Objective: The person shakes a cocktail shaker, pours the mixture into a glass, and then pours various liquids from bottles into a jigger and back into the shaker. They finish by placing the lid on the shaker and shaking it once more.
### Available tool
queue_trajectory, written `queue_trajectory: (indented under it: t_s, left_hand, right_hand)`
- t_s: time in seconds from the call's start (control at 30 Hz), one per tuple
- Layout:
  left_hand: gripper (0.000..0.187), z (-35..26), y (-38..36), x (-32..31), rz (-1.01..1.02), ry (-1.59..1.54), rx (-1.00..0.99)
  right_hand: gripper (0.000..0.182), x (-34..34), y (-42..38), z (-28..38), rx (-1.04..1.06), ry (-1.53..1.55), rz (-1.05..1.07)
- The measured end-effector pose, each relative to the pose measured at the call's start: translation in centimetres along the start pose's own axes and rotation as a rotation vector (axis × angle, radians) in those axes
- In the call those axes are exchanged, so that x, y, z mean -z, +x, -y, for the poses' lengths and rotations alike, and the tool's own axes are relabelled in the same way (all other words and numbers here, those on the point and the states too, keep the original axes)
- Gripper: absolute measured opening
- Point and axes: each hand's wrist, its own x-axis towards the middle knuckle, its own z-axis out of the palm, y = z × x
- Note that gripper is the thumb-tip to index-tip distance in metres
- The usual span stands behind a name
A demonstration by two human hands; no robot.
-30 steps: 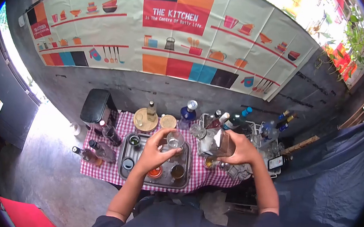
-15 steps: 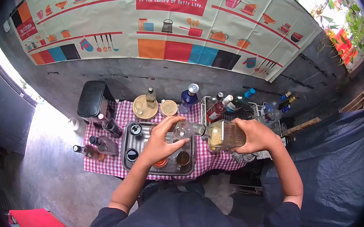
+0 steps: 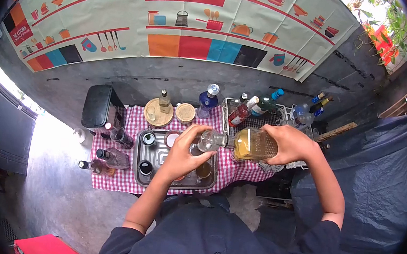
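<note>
My left hand (image 3: 186, 150) is wrapped round a small clear glass (image 3: 209, 141), held sideways above the tray. In my right hand (image 3: 290, 146) is a square glass bottle (image 3: 252, 144) with yellowish liquid, tilted to about level with its neck pointing left. The bottle's neck meets the mouth of the glass; whether they touch I cannot tell. Beneath my hands lies a grey tray (image 3: 138, 174) with dark-filled cups (image 3: 145, 167) and a cup of brown liquid (image 3: 203, 170). My left hand and forearm hide part of the tray.
Dark bottles (image 3: 114, 157) stand left of the tray near a black bin (image 3: 98, 106). Behind it are a round wooden board (image 3: 164, 118) with a small bottle, and a blue bottle (image 3: 208, 100). A wire rack (image 3: 226, 110) holds several bottles at the back right.
The view has shifted slightly. Both hands stay on the glass and bottle; the bottle's yellowish liquid has spread along its side, and the glass sits nearer the bottle's neck.
</note>
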Motion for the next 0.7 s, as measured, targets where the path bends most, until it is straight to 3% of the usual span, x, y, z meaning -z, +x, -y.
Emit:
queue_trajectory:
  t_s: [0.4,0.7]
  left_hand:
    - [0.057,1.0,0.0,-1.1,0.020,0.042,-0.041]
    - [0.057,0.6,0.1,-2.2,0.053,-0.045,0.034]
  right_hand:
    - [0.058,0.4,-0.4,-0.3,-0.031,-0.025,0.048]
    - [0.060,0.6,-1.3,-1.3,-0.040,-0.042,0.048]
